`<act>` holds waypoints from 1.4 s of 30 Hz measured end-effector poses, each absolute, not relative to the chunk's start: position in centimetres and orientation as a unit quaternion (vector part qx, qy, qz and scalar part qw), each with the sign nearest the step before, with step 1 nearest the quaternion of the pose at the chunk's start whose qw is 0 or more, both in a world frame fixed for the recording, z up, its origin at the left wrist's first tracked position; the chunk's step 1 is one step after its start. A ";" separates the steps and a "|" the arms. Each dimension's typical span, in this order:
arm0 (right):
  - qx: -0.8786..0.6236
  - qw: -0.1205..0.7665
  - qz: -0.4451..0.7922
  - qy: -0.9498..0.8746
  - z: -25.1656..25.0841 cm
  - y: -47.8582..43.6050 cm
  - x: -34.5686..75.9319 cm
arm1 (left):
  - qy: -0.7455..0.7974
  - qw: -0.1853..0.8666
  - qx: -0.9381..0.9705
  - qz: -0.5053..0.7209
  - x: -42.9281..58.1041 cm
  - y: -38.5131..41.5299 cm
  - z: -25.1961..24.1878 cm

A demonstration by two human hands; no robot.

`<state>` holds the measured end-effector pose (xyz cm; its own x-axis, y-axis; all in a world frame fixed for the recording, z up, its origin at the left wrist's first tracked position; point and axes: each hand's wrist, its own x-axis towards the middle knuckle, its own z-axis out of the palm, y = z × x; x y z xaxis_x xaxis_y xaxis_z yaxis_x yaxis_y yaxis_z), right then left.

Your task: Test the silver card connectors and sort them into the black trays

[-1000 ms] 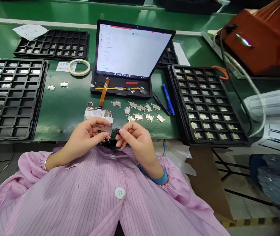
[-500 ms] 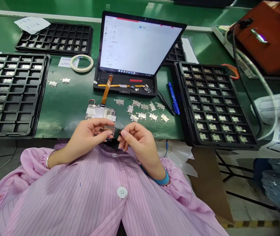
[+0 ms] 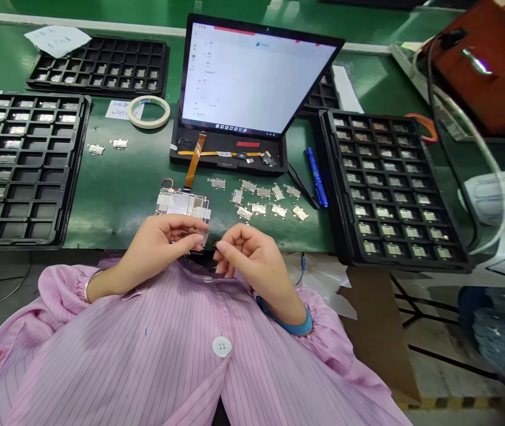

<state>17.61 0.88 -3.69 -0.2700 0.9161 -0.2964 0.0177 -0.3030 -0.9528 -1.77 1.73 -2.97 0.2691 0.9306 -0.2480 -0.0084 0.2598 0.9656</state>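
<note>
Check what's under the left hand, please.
The lower edge of the circuit board runs in beneath the left hand, and a small metal part shows at its fingertips. The palm covers the rest, so that part of the board can't be seen.

Lilac striped smock, white four-hole button, silver bangle, blue wristband

Circuit board below tablet, between trays

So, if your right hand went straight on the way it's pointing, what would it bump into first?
Probably the small metal part held in your left hand. The right hand points right at it, with a small gap between, but depth is hard to judge here.
</note>
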 end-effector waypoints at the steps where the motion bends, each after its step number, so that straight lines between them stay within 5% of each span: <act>1: -0.493 0.348 0.642 -0.474 -3.6 0.9 17.6 | 0.479 0.632 0.484 0.370 -1.8 1.7 -3.0; 42: -0.459 0.338 0.687 -0.451 -4.5 1.1 17.6 | 0.443 0.661 0.493 0.352 -1.6 1.7 -3.3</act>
<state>17.56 1.06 -4.46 -0.3505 0.8779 -0.3264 -0.0502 -0.3656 -0.9294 -1.65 1.71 -3.28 0.3589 0.9023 -0.2387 -0.0278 0.2660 0.9636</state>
